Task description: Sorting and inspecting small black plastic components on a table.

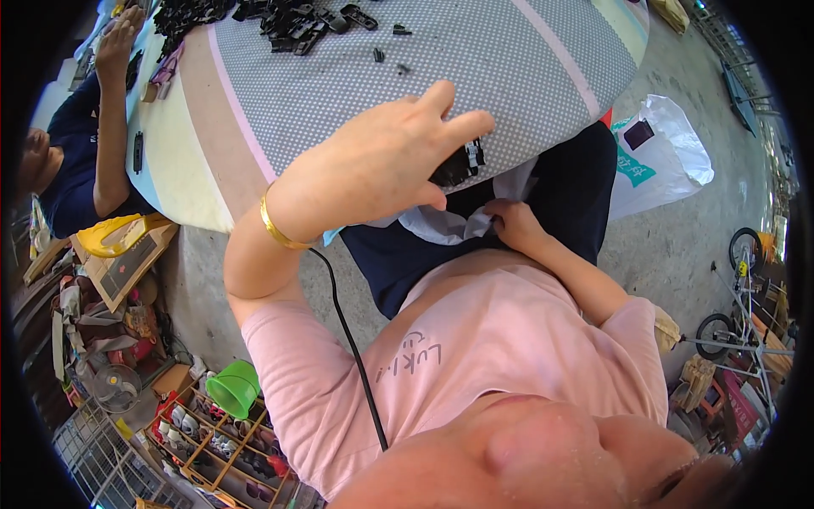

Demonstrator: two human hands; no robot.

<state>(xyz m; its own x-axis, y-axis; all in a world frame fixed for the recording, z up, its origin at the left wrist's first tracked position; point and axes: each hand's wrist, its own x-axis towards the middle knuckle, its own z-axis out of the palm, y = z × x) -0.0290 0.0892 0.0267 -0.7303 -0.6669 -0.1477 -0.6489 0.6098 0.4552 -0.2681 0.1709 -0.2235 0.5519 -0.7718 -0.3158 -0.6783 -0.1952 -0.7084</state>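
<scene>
My left hand (373,161), with a gold bracelet at the wrist, reaches over the near edge of the table (475,59). Its fingers are spread, and no thing shows gripped between them. Just under the fingers, at the table's rim, lie black plastic parts (458,168) with some silvery bits; the hand partly hides them. In my lap, below that edge, a thin white plastic bag (441,226) hangs. My right hand (517,226) pinches the bag's rim on its right side.
A heap of black plastic parts (297,24) covers the table's far left, with a few loose ones nearer. At left sits another person (89,153), one arm raised. A white bag with green print (666,157) stands right. A black cable (339,314) runs along my left arm.
</scene>
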